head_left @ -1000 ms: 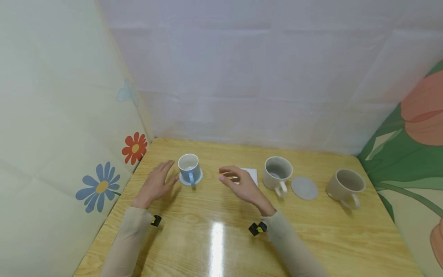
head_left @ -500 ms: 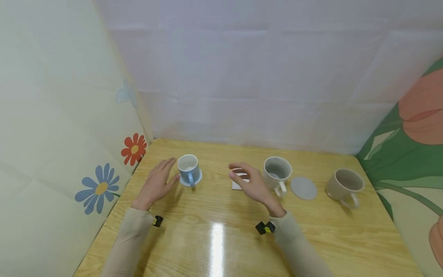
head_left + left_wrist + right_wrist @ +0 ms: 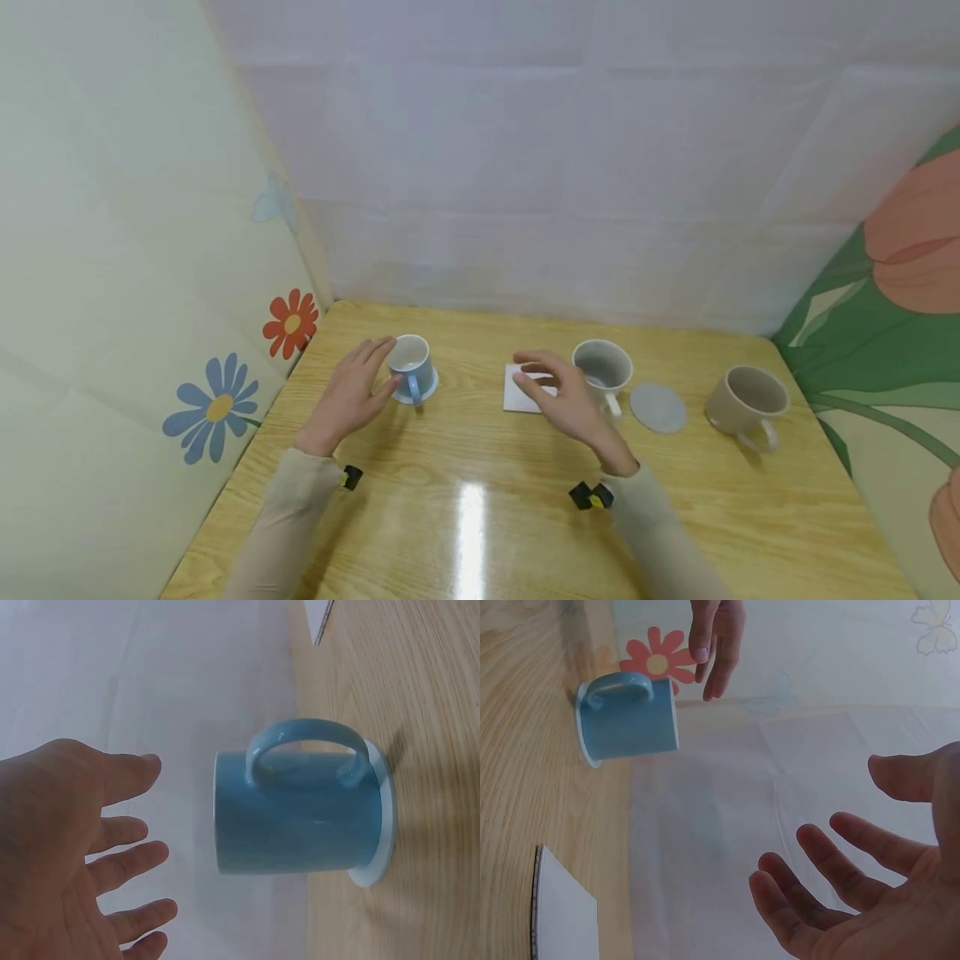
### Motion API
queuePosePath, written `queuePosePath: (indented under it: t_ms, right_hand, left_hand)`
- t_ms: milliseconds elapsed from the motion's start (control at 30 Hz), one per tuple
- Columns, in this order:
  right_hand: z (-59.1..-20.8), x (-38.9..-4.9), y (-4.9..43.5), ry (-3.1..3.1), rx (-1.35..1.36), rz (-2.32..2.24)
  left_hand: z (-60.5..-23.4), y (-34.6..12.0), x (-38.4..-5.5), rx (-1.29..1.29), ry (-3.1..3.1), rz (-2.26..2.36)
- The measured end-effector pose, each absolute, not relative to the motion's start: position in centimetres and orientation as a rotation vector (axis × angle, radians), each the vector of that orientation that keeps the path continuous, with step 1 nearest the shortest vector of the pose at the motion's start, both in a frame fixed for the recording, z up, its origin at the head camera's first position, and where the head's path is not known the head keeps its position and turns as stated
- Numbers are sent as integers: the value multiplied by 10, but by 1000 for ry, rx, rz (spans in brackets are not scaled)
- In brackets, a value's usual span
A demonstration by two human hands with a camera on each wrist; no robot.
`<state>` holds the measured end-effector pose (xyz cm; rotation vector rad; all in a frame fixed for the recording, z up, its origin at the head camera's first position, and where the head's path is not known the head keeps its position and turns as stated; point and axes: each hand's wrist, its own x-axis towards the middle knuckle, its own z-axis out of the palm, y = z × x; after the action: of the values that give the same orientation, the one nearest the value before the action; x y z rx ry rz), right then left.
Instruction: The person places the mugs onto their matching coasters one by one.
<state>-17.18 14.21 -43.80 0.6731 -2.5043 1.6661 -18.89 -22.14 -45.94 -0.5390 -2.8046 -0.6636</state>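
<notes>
A light blue mug (image 3: 410, 367) stands upright on a pale round coaster (image 3: 430, 392), its handle toward me. My left hand (image 3: 351, 392) hovers at the mug's left with fingers spread; the left wrist view shows a gap between its fingertips and the mug (image 3: 300, 810). My right hand (image 3: 562, 396) is held above a white square coaster (image 3: 521, 392), fingers loosely bent and holding nothing. Just behind that hand stands a white mug (image 3: 602, 367), partly hidden by it. In the right wrist view the right hand (image 3: 855, 892) is apart from everything.
To the right of the white mug lies a grey round coaster (image 3: 658, 407). Farther right stands a beige mug (image 3: 747, 402) directly on the wooden table (image 3: 420, 508). Cloth backdrops (image 3: 480, 167) close off the back and both sides.
My right hand has moved right, away from the blue mug, uncovering the left part of the white square coaster. The left hand has shifted slightly right, overlapping the blue mug's rim in view.
</notes>
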Motion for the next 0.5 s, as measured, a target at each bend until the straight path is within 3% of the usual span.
queuePosePath:
  t_ms: [500]
  right_hand:
    - [-434, -167, 167, -2452, 662, 1361]
  left_hand:
    - [-454, -200, -189, -617, -2725, -663]
